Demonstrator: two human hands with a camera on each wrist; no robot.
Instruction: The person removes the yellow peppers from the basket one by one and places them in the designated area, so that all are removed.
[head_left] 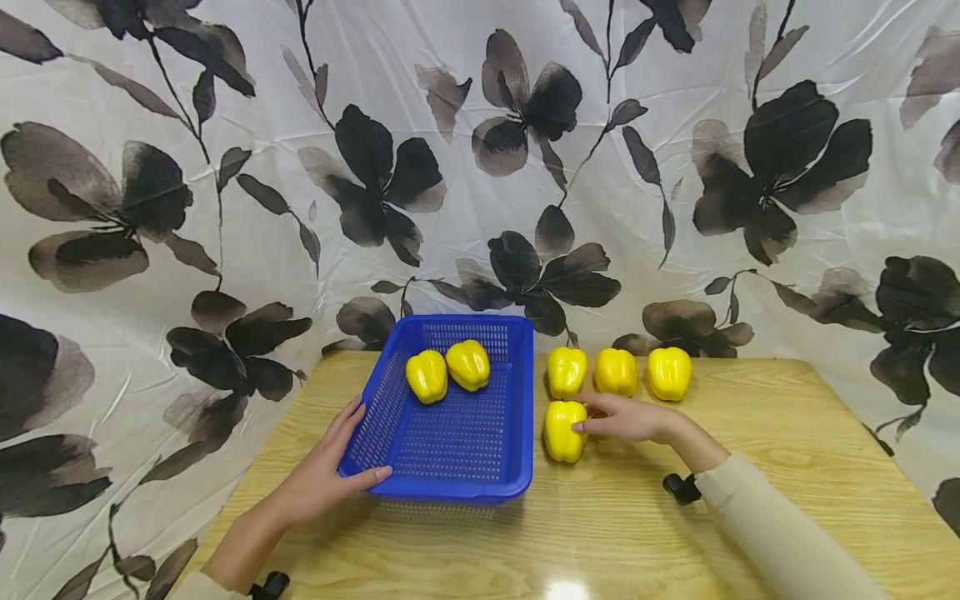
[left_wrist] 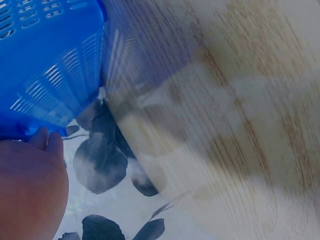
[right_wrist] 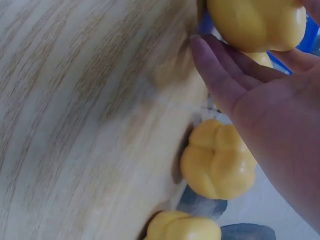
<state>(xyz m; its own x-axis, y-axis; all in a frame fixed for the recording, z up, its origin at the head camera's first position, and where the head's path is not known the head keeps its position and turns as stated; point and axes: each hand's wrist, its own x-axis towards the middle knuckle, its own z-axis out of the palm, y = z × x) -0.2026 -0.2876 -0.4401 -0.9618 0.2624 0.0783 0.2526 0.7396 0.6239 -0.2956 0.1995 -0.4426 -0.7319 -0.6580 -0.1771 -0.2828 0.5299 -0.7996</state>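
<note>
The right hand (head_left: 628,418) has its grip clamped on a yellow bell pepper (head_left: 564,435), which it pinches at its right side with the thumb nearer the body. That pepper is just beside the right wall of the blue basket (head_left: 450,490); whether it rests on the wooden surface (head_left: 637,542) I cannot tell. The left hand (head_left: 318,479) has its grip on the basket's near left corner, thumb over the near rim and fingers along the outer left wall. Inside the basket, toward its far end, lie two peppers (head_left: 427,378), close together. Three others (head_left: 616,374) form a row along the surface's far edge, beyond the right hand. Behind hangs a pale cloth (head_left: 420,67) printed with dark flowers.
</note>
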